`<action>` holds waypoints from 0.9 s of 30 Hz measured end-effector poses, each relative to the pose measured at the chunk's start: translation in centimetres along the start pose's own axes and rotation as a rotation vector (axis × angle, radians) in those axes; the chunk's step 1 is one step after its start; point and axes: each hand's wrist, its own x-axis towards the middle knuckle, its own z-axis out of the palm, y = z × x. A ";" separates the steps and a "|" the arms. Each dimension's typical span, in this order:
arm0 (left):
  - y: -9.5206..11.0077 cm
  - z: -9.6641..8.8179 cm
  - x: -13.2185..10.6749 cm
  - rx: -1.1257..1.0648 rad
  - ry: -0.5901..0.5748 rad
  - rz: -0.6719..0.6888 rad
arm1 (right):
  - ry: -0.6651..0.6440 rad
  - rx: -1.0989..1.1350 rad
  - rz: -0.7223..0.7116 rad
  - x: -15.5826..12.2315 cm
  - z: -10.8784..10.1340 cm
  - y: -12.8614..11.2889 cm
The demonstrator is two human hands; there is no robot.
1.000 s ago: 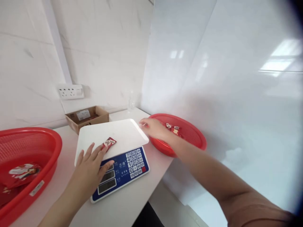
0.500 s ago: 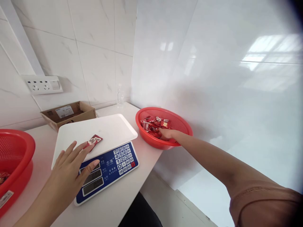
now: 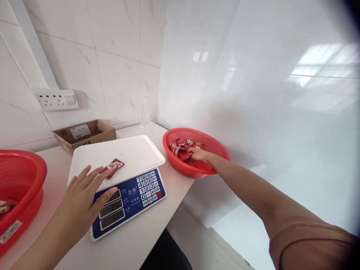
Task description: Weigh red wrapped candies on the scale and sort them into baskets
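My left hand (image 3: 84, 195) is open with its fingers spread, over the near left part of a digital scale (image 3: 137, 146) with a white pan and a blue keypad. A small red snack packet (image 3: 114, 167) lies on the pan, just beyond my fingertips. Inside the right-hand red basket (image 3: 184, 169), my right hand (image 3: 198, 154) reaches down with its fingers closed on a red packet (image 3: 184, 155). Several similar packets (image 3: 174, 149) lie loosely around it. My right fingertips are partly hidden among the packets.
Another red basket (image 3: 39, 168) with some packets (image 3: 7, 206) stands at the left edge. Behind the scale is an open cardboard box (image 3: 101, 129), and a clear bottle (image 3: 145, 114) stands near the corner. A wall (image 3: 253, 112) rises along the right side.
My right hand has lifted a little inside the basket, its fingers now drawn together on a packet. My left hand has hardly moved. The view has shifted slightly.
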 end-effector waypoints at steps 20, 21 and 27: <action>1.6 -2.0 -0.1 -0.036 -0.266 -0.124 | -0.193 0.319 -0.579 -4.0 5.5 -18.0; 1.6 -2.1 -0.1 -0.032 -0.270 -0.132 | -0.211 0.295 -0.607 -3.8 6.7 -18.8; 1.7 -2.4 -0.2 -0.040 -0.258 -0.144 | -0.223 0.194 -0.678 -3.2 11.2 -20.5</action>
